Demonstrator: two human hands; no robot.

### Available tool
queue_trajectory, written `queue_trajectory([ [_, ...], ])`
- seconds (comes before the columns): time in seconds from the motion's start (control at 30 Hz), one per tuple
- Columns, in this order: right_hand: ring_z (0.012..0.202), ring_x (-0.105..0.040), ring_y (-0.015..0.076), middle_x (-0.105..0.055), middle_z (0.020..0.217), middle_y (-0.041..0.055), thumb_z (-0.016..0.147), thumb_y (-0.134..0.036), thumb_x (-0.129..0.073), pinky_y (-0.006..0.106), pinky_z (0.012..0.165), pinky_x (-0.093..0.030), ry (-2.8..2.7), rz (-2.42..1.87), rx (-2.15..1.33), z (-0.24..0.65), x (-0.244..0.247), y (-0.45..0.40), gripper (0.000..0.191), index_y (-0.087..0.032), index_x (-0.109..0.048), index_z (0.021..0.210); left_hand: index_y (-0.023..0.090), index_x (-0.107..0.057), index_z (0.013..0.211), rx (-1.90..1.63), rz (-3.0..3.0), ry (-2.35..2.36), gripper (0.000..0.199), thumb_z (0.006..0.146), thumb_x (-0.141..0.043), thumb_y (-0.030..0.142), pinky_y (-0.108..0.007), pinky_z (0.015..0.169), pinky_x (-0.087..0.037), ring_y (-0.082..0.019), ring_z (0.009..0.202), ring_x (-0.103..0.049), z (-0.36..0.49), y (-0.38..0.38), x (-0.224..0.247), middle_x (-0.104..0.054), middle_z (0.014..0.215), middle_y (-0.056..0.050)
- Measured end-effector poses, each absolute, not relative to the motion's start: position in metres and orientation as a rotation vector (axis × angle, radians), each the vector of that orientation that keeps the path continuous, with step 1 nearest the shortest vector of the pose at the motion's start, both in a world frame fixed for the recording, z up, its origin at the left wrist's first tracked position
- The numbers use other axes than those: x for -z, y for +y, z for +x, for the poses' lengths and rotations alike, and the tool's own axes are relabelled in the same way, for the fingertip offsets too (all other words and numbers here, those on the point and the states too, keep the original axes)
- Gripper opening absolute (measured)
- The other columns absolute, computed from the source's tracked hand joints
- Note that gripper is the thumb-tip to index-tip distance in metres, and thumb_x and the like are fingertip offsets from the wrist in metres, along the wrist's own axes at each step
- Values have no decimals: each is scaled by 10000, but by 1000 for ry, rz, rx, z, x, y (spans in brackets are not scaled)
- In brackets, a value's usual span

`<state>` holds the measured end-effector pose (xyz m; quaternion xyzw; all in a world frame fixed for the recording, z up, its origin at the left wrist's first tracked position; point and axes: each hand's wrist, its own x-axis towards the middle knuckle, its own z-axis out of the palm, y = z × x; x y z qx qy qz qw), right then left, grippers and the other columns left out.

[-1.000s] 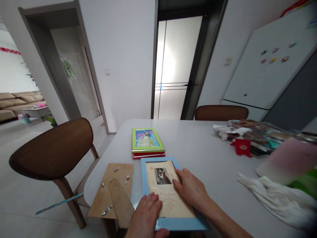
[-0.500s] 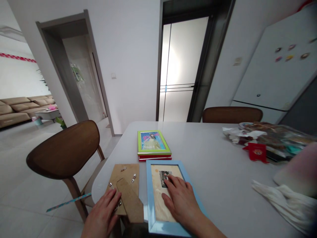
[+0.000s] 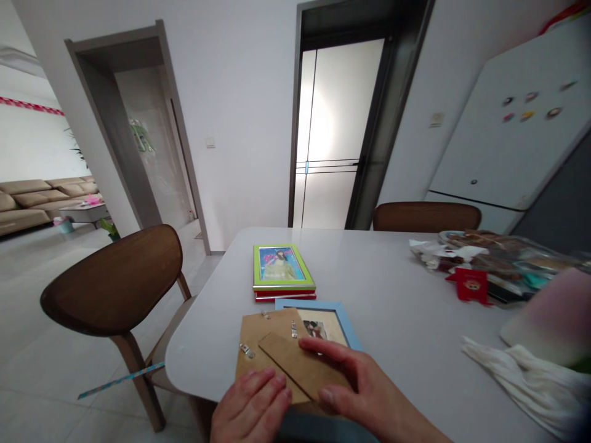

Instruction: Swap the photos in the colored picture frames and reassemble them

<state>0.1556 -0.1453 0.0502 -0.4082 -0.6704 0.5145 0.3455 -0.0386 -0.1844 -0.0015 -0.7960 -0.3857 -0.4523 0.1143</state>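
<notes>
A brown backing board (image 3: 268,332) with metal clips and a stand leg lies over the left part of the light blue picture frame (image 3: 348,326). Part of a small photo (image 3: 315,329) shows inside that frame. My left hand (image 3: 253,403) rests on the board's lower left, fingers together. On its right side my right hand (image 3: 353,381) grips the board, with thumb and index finger on the stand leg. Behind them a green frame (image 3: 284,286) with a picture of a figure in a dress lies on top of a red one (image 3: 286,297).
On the right of the white table (image 3: 378,295) are a red packet (image 3: 471,286), plastic bags (image 3: 508,249), a white cloth (image 3: 512,375) and a pink-and-white object (image 3: 545,320). Brown chairs stand at the left (image 3: 115,280) and far side (image 3: 425,216).
The backing board has moved right, from beside the blue frame to over it. My left hand moved right with it, and my right hand went from the photo to the board.
</notes>
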Motion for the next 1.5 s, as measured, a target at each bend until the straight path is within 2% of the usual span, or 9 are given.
queue_trajectory([
  [0.13, 1123, -409, 256, -470, 1219, 90, 618, -378, -587, 405, 967, -282, -1879, -1314, -1013, 191, -36, -155, 526, -211, -529, 1113, 281, -538, 1063, 1163, -2535, -976, 258, 861, -393, 212, -253, 843, -457, -134, 937, -587, -16, -177, -4, -668, 954, 6],
  [0.23, 1105, -431, 252, -484, 1202, 99, 643, -423, -550, 383, 947, -321, -1968, -1429, -897, 213, -18, -156, 518, -208, -531, 1114, 223, -556, 1029, 956, -2694, -836, 236, 850, -404, 197, -268, 820, -475, -154, 925, -594, -4, -166, -5, -660, 974, -17],
  [0.37, 1098, -427, 264, -476, 1203, 118, 586, -457, -599, 377, 941, -329, -2069, -1532, -689, 221, 4, -151, 614, -177, -519, 1126, 163, -570, 964, 869, -2837, -876, 206, 831, -416, 196, -290, 820, -474, -183, 949, -579, 10, -155, 7, -649, 995, -63],
  [0.6, 982, -461, 243, -550, 1054, 116, 622, -307, -581, 395, 879, -355, -2217, -1474, -455, 206, 17, -143, 470, -157, -552, 1066, 163, -518, 1030, 902, -2941, -1090, 288, 744, -488, 181, -313, 853, -450, -189, 963, -570, 4, -152, 25, -631, 1024, -81],
  [0.73, 960, -450, 238, -543, 1035, 112, 659, -303, -554, 388, 852, -362, -2243, -1439, -391, 203, 19, -143, 406, -165, -560, 1041, 179, -525, 995, 814, -2959, -1305, 330, 700, -561, 322, -458, 910, -368, -235, 1024, -527, -12, -154, 18, -593, 1087, -102],
  [0.87, 967, -440, 218, -520, 1053, 101, 762, -297, -444, 370, 843, -362, -2260, -1428, -308, 202, 18, -133, 325, -191, -550, 1051, 184, -545, 866, 681, -3025, -1447, 407, 586, -644, 463, -522, 922, -312, -279, 1086, -466, -19, -155, 15, -549, 1147, -116],
  [1.03, 962, -430, 244, -478, 1099, 115, 783, -264, -407, 395, 793, -381, -2266, -1542, -91, 195, 13, -108, 301, -211, -552, 1042, 190, -548, 777, 599, -3014, -1617, 320, 558, -693, 373, -510, 929, -304, -272, 1108, -444, -14, -157, 16, -529, 1174, -103],
  [1.2, 960, -427, 226, -504, 1020, 114, 796, -236, -386, 373, 842, -369, -2300, -1502, -121, 195, 13, -102, 249, -159, -597, 905, 183, -548, 780, 540, -3012, -1673, 305, 566, -684, 352, -513, 925, -306, -278, 1117, -433, -11, -158, 14, -515, 1189, -108],
  [1.5, 1039, -391, 232, -470, 1131, 128, 780, -234, -406, 392, 903, -318, -2300, -1443, -194, 194, 16, -111, 307, -126, -544, 1032, 189, -540, 768, 723, -2940, -1544, 285, 623, -632, 416, -493, 886, -367, -275, 1062, -490, -13, -161, 24, -560, 1135, -112],
])
